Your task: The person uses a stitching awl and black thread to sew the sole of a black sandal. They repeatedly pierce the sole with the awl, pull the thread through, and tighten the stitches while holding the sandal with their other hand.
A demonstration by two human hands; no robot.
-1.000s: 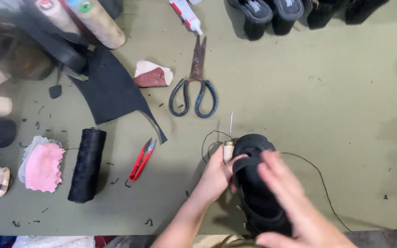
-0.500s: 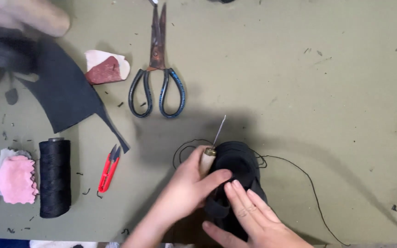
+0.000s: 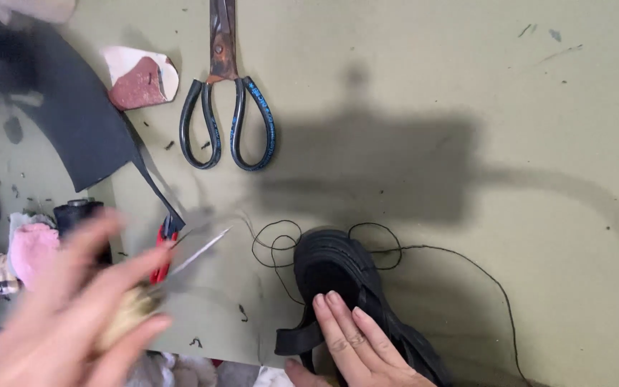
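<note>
Right hand [image 3: 356,340] at six o'clock, fingers flat and released, pressing on black rubber-soled sandal [image 3: 345,276] on olive-green table [image 3: 467,93]. Left hand [image 3: 73,315] at eight o'clock, blurred, clenched around wooden-handled steel awl [image 3: 180,269]. Loose black thread [image 3: 424,251] looped beside sandal toe. Rusty black-handled scissors [image 3: 227,107] at eleven o'clock

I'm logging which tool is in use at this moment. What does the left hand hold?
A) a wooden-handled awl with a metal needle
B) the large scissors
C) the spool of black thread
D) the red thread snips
A: the blurred left hand grips a wooden-handled awl, its metal needle pointing toward the black sandal; the scissors lie untouched.
</note>
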